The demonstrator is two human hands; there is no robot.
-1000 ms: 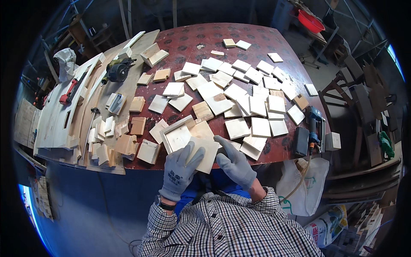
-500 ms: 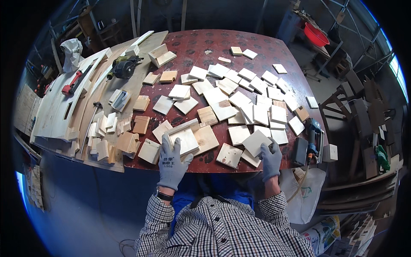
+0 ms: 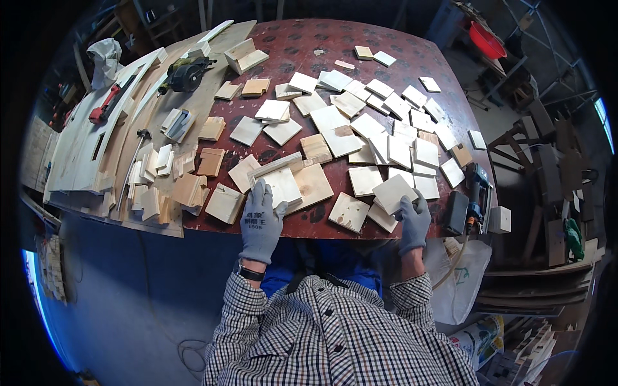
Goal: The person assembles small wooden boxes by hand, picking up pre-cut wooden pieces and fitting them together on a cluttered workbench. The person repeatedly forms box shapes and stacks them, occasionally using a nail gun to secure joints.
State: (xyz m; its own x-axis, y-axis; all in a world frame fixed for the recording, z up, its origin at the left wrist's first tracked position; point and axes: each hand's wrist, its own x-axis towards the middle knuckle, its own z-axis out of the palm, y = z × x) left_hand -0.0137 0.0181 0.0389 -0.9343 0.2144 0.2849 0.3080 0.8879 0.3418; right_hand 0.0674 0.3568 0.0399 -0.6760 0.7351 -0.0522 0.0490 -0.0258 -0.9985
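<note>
My left hand, in a grey work glove, grips the near left corner of a pale square wood block. A raised wooden strip runs along this block's far edge. My right hand, also gloved, pinches the right edge of a flat square wood block and holds it tilted over other blocks. Between the hands, a block with small dark marks lies near the table's front edge. A larger plain block lies partly beneath the piece at my left hand.
Many loose wood blocks cover the dark red table. A nail gun lies at the right edge. On boards at the left are a hammer, a black-and-green power tool and a red tool.
The table and blocks sit higher in the picture as the view has tilted down. Both hands keep their hold on the same wood blocks, with little shift.
</note>
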